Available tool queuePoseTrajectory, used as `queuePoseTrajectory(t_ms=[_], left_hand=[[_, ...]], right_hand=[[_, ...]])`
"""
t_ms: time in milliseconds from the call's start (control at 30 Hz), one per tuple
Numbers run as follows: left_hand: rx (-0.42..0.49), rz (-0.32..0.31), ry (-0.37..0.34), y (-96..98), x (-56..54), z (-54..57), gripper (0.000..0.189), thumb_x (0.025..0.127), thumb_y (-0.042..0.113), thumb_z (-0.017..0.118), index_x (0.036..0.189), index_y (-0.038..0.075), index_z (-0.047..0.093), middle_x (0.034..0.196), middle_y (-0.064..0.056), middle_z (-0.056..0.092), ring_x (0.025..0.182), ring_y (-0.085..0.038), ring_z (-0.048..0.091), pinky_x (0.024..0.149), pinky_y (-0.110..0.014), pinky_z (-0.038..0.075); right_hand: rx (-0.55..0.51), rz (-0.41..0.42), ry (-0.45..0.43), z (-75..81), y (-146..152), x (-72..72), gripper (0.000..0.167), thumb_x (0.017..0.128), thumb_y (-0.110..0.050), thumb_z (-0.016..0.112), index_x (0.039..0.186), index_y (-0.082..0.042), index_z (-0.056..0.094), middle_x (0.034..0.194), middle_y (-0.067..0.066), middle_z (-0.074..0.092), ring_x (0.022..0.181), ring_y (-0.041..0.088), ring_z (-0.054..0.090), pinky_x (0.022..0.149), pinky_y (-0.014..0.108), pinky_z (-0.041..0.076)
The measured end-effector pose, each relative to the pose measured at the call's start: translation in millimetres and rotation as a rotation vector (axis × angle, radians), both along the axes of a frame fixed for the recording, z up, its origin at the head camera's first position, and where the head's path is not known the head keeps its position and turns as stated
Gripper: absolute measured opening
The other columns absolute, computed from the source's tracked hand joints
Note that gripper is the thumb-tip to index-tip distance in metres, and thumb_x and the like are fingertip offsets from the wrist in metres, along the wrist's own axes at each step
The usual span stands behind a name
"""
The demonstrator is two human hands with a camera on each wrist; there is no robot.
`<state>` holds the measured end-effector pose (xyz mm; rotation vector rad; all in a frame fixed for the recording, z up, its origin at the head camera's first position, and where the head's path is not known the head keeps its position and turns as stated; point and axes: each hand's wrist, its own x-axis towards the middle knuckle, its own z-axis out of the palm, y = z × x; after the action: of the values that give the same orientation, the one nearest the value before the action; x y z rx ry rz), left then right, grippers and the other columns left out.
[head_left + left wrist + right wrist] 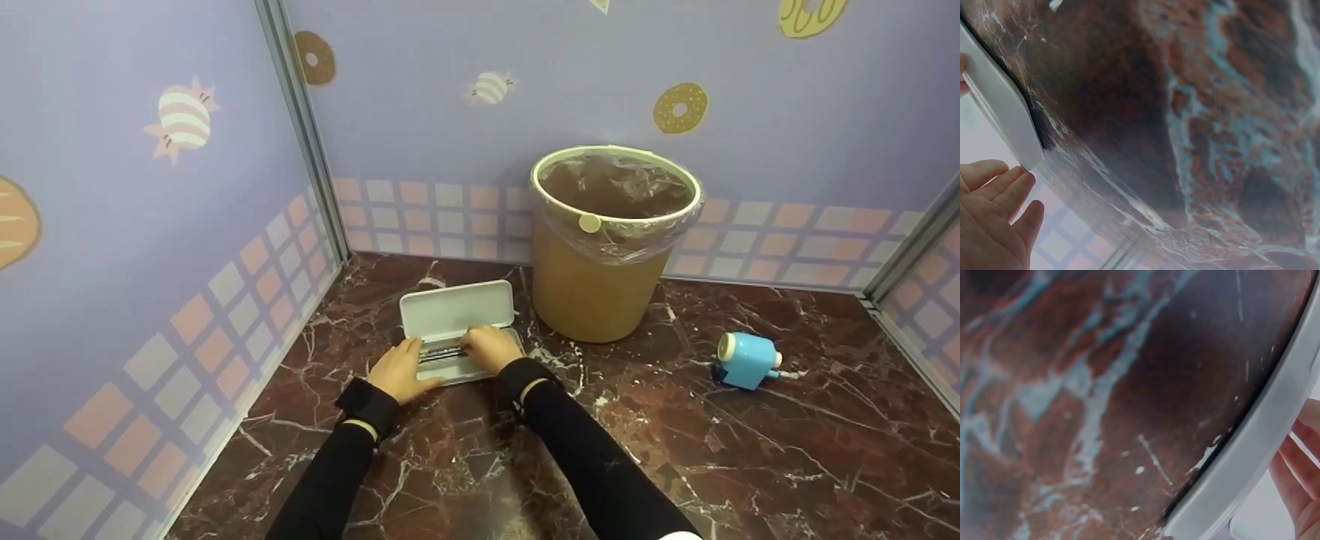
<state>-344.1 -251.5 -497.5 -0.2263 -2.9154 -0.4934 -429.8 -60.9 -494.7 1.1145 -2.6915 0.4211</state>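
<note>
A white pencil case (457, 309) lies on the marbled surface with its lid raised at the back. Slim dark pens (441, 354) lie lengthwise inside it. My left hand (399, 371) is at the case's left end, fingers loosely extended; in the left wrist view its fingertips meet the corner of the case (1008, 107). My right hand (493, 349) reaches over the right half of the case, fingers curled down at the right end of the pens. In the right wrist view its fingers (1297, 467) show behind the case's wall (1241, 455); their tips are hidden.
Behind the case and to its right stands a tan bin (600, 285) with a clear plastic liner. A light blue object with cream ends (750, 360) sits farther right. Patterned lilac panels (435, 135) enclose the back and sides.
</note>
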Motion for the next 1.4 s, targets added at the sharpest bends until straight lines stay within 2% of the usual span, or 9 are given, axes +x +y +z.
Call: queuePoseTrajectory(t_ms=[167, 333, 667, 833, 1067, 1400], left_hand=[[-0.002, 0.006, 0.000, 2.9, 1.9, 2.4, 0.087, 0.085, 0.042, 0.080, 0.142, -0.014, 0.048, 0.144, -0.033, 0.054, 0.129, -0.049, 0.058, 0.111, -0.053, 0.047], [0.006, 0.004, 0.004, 4.6, 0.7, 1.9, 0.086, 0.086, 0.043, 0.080, 0.143, -0.013, 0.047, 0.144, -0.032, 0.054, 0.127, -0.049, 0.059, 0.109, -0.053, 0.048], [0.009, 0.011, 0.006, 5.7, 0.8, 0.5, 0.087, 0.085, 0.043, 0.080, 0.144, -0.013, 0.047, 0.146, -0.032, 0.053, 0.127, -0.049, 0.059, 0.109, -0.054, 0.048], [0.002, 0.001, 0.005, 6.1, 3.0, -2.5, 0.086, 0.085, 0.043, 0.080, 0.143, -0.013, 0.048, 0.145, -0.031, 0.054, 0.128, -0.049, 0.058, 0.110, -0.053, 0.047], [-0.003, 0.007, 0.014, 3.4, 3.0, -2.7, 0.086, 0.084, 0.041, 0.081, 0.142, -0.013, 0.048, 0.144, -0.031, 0.055, 0.127, -0.049, 0.059, 0.109, -0.053, 0.048], [0.007, 0.008, 0.017, -0.1, 0.0, -5.6, 0.087, 0.084, 0.041, 0.081, 0.143, -0.014, 0.047, 0.145, -0.033, 0.054, 0.129, -0.049, 0.058, 0.111, -0.053, 0.047]], right_hand=[[-0.018, 0.016, 0.001, 1.8, 1.6, -3.0, 0.006, 0.087, -0.007, 0.075, 0.086, -0.008, 0.080, 0.090, 0.010, 0.079, 0.082, 0.030, 0.075, 0.073, 0.045, 0.058], [-0.016, 0.008, 0.014, 3.3, 3.0, -4.6, 0.006, 0.085, -0.004, 0.076, 0.083, -0.009, 0.079, 0.086, 0.008, 0.078, 0.078, 0.028, 0.074, 0.070, 0.044, 0.057], [-0.001, -0.016, -0.020, 3.6, 5.9, -6.7, 0.006, 0.084, -0.001, 0.075, 0.080, -0.005, 0.077, 0.084, 0.010, 0.078, 0.074, 0.030, 0.072, 0.068, 0.046, 0.057], [0.049, -0.020, 0.005, 1.8, 7.5, -6.2, 0.007, 0.084, -0.003, 0.075, 0.079, -0.006, 0.078, 0.084, 0.010, 0.078, 0.073, 0.031, 0.073, 0.067, 0.046, 0.057], [0.128, 0.018, 0.104, 2.1, 8.6, -8.9, 0.007, 0.085, -0.007, 0.073, 0.080, -0.008, 0.078, 0.084, 0.010, 0.078, 0.075, 0.030, 0.073, 0.068, 0.043, 0.058], [0.165, 0.051, 0.144, 3.1, 14.4, -12.8, 0.010, 0.085, -0.006, 0.067, 0.080, -0.007, 0.076, 0.085, 0.011, 0.075, 0.074, 0.032, 0.072, 0.067, 0.043, 0.058]])
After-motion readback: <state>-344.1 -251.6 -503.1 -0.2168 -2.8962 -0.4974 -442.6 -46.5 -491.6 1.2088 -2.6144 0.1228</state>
